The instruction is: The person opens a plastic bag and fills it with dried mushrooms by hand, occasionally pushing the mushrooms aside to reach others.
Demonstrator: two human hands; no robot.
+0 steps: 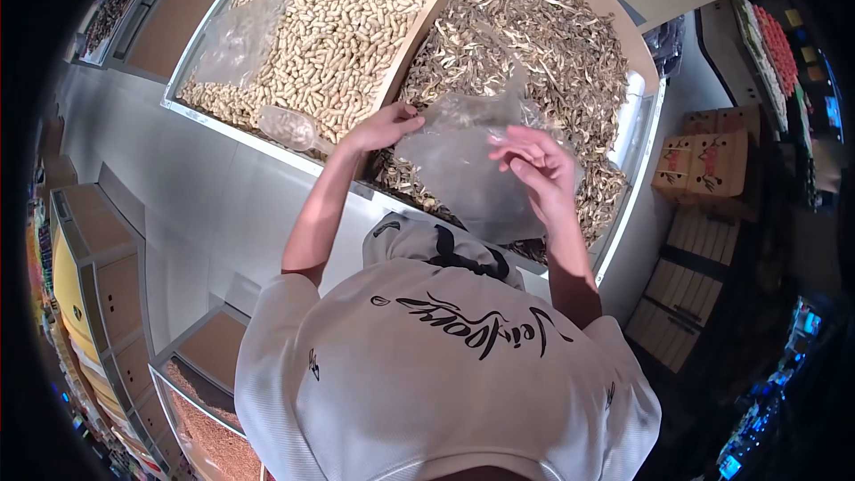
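Note:
A clear plastic bag (468,180) lies over the dried strips (543,22), brown and pale like dried mushroom, in the right compartment. My left hand (383,128) pinches the bag's upper left edge near the wooden divider (414,40). Above the bag's right part is my right hand (543,169), its fingers loosely bent and apart, with nothing visible in them. Unshelled peanuts (343,22) fill the left compartment. A clear plastic scoop (289,127) rests on them close to the front rim, left of my left hand.
Another clear plastic bag (239,43) lies on the peanuts. The bin's white front rim (258,144) runs before me. Printed cardboard boxes (704,165) are stacked on wooden crates (686,289) at right. A bin of reddish grains (209,432) stands at lower left.

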